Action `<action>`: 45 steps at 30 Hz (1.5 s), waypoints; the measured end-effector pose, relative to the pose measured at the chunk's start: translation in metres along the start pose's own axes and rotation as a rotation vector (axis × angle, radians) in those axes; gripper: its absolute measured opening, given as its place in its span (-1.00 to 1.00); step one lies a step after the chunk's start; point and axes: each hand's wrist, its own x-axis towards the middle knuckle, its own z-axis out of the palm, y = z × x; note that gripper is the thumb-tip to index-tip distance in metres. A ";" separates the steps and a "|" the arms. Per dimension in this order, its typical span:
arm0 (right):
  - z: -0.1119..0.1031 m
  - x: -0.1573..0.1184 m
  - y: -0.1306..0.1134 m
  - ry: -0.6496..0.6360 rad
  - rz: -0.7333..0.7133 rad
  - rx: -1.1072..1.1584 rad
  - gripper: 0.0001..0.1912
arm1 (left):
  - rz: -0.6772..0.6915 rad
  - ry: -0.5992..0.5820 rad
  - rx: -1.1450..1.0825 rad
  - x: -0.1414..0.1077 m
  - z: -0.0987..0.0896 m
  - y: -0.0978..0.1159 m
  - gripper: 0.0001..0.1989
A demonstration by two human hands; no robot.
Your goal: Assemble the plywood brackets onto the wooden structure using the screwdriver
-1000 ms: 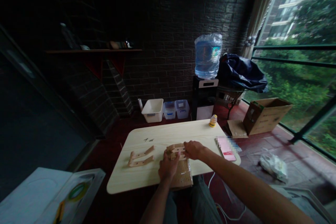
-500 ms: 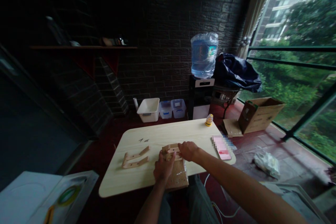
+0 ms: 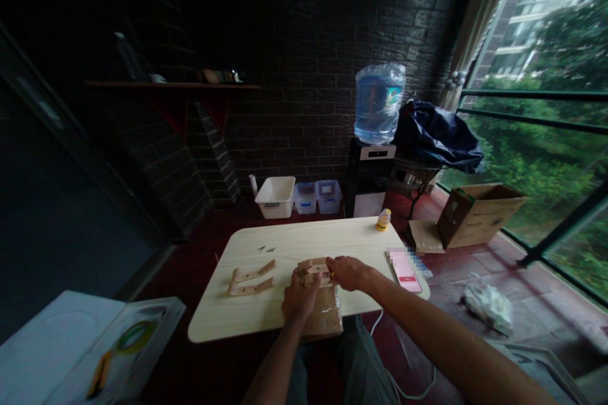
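Head view: left hand [image 3: 300, 299] holds a wooden piece [image 3: 312, 270] on a cardboard box [image 3: 323, 317]; right hand [image 3: 350, 272], curled, contents unclear. Wooden frame [image 3: 251, 288] at left seems assembled; held piece apparently unfinished.

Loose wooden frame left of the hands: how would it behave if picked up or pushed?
The frame is probably stiff: it looks like solid wood, and its two arms hold their bent shape. It's unlikely to roll, given its wide U shape. Pushed, it would probably slide or pivot; nothing visible fastens it to the table.
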 end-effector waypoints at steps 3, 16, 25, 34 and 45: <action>-0.006 -0.005 -0.006 -0.021 0.048 -0.004 -0.62 | -0.012 0.000 0.012 0.000 0.001 -0.001 -0.02; -0.001 -0.004 -0.016 0.019 0.156 0.038 -0.54 | 0.007 0.004 0.015 0.000 0.000 -0.004 -0.08; 0.008 0.015 -0.007 0.001 0.186 0.041 -0.57 | 0.008 0.021 0.019 0.001 0.003 -0.005 -0.04; -0.005 0.012 -0.003 -0.009 0.082 0.025 -0.56 | 0.028 0.026 0.004 -0.001 0.000 -0.004 -0.08; 0.003 0.021 -0.013 0.008 0.157 -0.104 -0.59 | 0.015 0.024 0.032 0.002 0.001 -0.004 0.00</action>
